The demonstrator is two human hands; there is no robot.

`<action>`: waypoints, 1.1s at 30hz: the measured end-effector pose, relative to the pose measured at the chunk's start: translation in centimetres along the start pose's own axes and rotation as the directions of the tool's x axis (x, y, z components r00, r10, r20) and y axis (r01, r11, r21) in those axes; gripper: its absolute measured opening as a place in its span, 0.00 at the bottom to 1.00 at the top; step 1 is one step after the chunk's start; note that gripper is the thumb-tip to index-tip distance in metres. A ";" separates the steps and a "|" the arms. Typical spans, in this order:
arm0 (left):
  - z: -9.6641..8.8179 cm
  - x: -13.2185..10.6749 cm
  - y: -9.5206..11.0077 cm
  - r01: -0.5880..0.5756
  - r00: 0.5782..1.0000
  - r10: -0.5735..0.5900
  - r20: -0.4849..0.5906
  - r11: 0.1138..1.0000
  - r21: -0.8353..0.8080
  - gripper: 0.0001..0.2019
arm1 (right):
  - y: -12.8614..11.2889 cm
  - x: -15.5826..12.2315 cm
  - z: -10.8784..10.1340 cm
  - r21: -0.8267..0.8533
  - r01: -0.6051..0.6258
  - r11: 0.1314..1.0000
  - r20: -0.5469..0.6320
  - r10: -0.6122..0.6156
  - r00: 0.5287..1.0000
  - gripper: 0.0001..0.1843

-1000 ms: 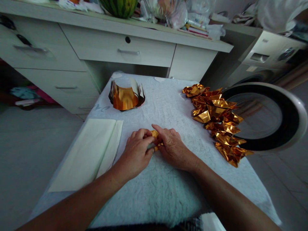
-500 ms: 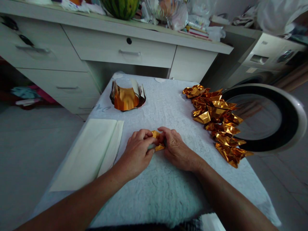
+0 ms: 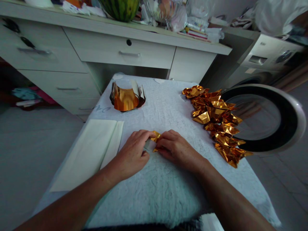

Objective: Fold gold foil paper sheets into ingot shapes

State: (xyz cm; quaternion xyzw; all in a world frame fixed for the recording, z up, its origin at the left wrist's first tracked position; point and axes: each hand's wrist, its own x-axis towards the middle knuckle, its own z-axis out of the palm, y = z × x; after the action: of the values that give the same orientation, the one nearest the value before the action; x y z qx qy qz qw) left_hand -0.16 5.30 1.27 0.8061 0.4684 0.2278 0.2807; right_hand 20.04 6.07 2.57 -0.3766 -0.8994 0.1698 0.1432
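Between my hands lies a small piece of gold foil paper (image 3: 156, 137), partly folded, with a pale underside showing near the left fingers. My left hand (image 3: 135, 150) has its fingertips closed on the paper's left part. Curled over the right part of the same paper is my right hand (image 3: 176, 148), its fingers bent and pressed on it. Both hands rest low over the cloth-covered table (image 3: 158, 192). Several folded gold foil pieces (image 3: 214, 110) lie in a row to the right. A curved stack of gold foil sheets (image 3: 126, 99) stands at the far left.
A folded cream sheet (image 3: 84, 150) lies left of my left forearm. Beyond the table are white drawers (image 3: 127, 53) with a watermelon (image 3: 120, 9) and plastic bags on top. An open washing machine door (image 3: 288, 118) stands close to the table's right edge.
My right fingers have curled down over the gold foil paper, and my left fingers have shifted slightly left. More of the paper's pale side shows. Other things stay put.
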 end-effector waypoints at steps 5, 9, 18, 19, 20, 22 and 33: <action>-0.2 0.0 -0.5 0.001 1.000 -0.001 -0.009 1.000 0.004 0.30 | -0.2 0.0 0.3 -0.125 0.019 0.992 0.006 -0.019 1.000 0.07; -0.3 0.0 -0.5 -0.027 1.000 0.028 -0.014 0.999 0.027 0.32 | -0.1 -0.1 0.8 -0.226 -0.002 0.974 -0.027 -0.004 1.000 0.08; -0.3 0.5 -1.0 -0.072 0.996 0.079 -0.040 0.984 0.164 0.21 | 0.7 -0.4 0.5 -0.104 -0.077 0.992 -0.103 0.066 0.992 0.10; -0.2 0.6 -1.1 -0.075 0.995 0.084 -0.044 0.981 0.177 0.18 | 0.8 -0.4 0.5 -0.089 -0.084 0.992 -0.108 0.075 0.991 0.10; -0.2 0.6 -1.2 -0.078 0.995 0.087 -0.044 0.978 0.192 0.15 | 0.9 -0.4 0.4 -0.078 -0.090 0.993 -0.113 0.081 0.990 0.11; -0.1 0.7 -1.3 -0.082 0.995 0.094 -0.045 0.972 0.221 0.09 | 0.9 -0.4 0.4 -0.063 -0.098 0.993 -0.123 0.090 0.988 0.11; -0.1 0.7 -1.4 -0.091 0.993 0.112 -0.044 0.940 0.328 0.06 | 1.0 -0.4 0.1 0.017 -0.115 0.993 -0.081 0.116 0.990 0.08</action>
State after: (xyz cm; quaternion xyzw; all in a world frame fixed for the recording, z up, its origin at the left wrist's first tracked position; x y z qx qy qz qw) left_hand -0.74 6.45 0.48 0.8571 0.4658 0.1864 0.1170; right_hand 20.90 6.45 2.01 -0.4339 -0.8683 0.1679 0.1720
